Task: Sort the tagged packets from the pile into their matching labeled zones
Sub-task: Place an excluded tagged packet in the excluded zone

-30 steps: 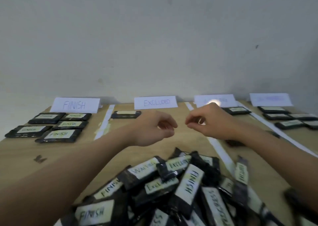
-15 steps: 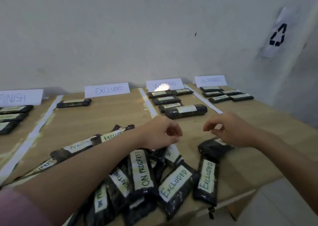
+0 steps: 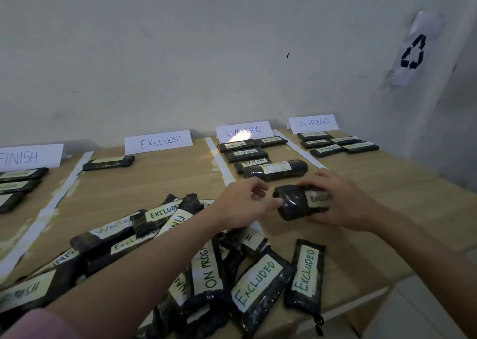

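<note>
A pile of black packets [image 3: 206, 269] with pale handwritten tags lies at the table's near edge. My right hand [image 3: 343, 204] grips one black packet tagged EXCLUDED [image 3: 296, 203] and holds it just above the table, right of the pile. My left hand [image 3: 245, 204] is beside the packet's left end with curled fingers, its fingertip touching the wrap. Paper zone signs stand along the wall: FINISH [image 3: 28, 156], EXCLUDED [image 3: 158, 141], WAITING [image 3: 244, 131], ON PROGRESS [image 3: 313, 123]. One packet [image 3: 108, 162] lies in the EXCLUDED zone.
Several packets lie in the WAITING zone [image 3: 273, 169], the ON PROGRESS zone [image 3: 335, 145] and the FINISH zone [image 3: 18, 184]. White tape strips [image 3: 219, 163] divide the wooden table. The table's right edge drops to the floor. A recycling sign [image 3: 413, 52] hangs on the right wall.
The view has swung right over the second. My right hand, empty before, now holds an EXCLUDED packet lifted from the pile's right side. My left hand has come up beside it.
</note>
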Action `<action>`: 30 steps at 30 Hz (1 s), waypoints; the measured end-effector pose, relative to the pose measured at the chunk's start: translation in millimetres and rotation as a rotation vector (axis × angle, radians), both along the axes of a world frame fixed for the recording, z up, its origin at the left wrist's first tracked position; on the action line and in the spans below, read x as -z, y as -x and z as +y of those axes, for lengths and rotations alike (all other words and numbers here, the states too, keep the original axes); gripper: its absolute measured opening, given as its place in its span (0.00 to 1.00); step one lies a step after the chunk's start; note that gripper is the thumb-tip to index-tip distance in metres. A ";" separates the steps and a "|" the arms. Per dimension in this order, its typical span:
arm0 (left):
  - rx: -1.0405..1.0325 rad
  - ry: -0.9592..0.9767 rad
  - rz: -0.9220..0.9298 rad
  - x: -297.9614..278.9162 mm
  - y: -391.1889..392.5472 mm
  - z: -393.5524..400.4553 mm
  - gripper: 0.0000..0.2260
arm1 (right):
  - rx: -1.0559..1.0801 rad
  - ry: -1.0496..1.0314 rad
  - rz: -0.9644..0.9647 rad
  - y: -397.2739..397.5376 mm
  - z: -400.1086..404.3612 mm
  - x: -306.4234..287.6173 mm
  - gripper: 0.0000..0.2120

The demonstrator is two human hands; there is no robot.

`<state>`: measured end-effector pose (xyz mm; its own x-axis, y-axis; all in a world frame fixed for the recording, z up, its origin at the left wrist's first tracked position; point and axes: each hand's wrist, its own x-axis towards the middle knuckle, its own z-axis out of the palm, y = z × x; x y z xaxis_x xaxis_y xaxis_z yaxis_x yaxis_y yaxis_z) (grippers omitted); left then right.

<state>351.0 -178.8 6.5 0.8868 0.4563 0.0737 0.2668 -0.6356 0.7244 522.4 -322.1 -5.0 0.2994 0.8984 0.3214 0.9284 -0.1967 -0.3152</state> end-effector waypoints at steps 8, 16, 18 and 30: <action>-0.030 0.275 -0.077 -22.0 25.7 29.1 0.08 | -0.158 -0.310 -0.134 27.2 33.6 -6.0 0.38; -0.180 0.251 -0.112 -53.5 83.9 89.4 0.07 | -0.199 -0.351 -0.066 43.8 75.1 -17.7 0.34; -0.217 0.258 -0.122 -54.1 97.7 103.2 0.07 | -0.216 -0.347 -0.091 56.5 96.6 -19.1 0.33; -0.492 0.130 0.185 0.9 174.9 200.3 0.15 | -0.157 0.003 -0.135 107.7 281.6 -11.9 0.25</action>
<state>176.1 21.5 5.6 0.5589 0.8160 -0.1478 0.6408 -0.3119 0.7015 414.7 -40.5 6.9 0.1098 0.9318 0.3459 0.9816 -0.0469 -0.1852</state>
